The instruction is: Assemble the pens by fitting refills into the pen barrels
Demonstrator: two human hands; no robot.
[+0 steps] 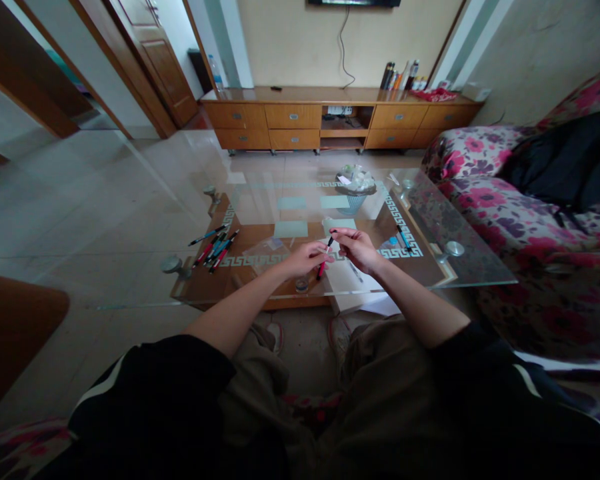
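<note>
Over the front part of the glass table (480,270), my left hand (306,259) is closed around a pink and black pen (321,271), held upright and a little tilted. My right hand (356,249) pinches the dark upper end of the same pen, close above the left fingers. Whether that end is a separate piece is too small to tell. A pile of pens (216,249) in blue, pink and black lies to the left of my hands. On the right, a blue and black pen (404,239) rests by the patterned border.
Beyond my hands stands a mesh waste basket (356,200) with plastic in it, seen through or behind the glass. White papers (347,287) and a small round glass dish (301,285) are near the front edge. A floral sofa (485,200) with a black bag (570,160) is at the right.
</note>
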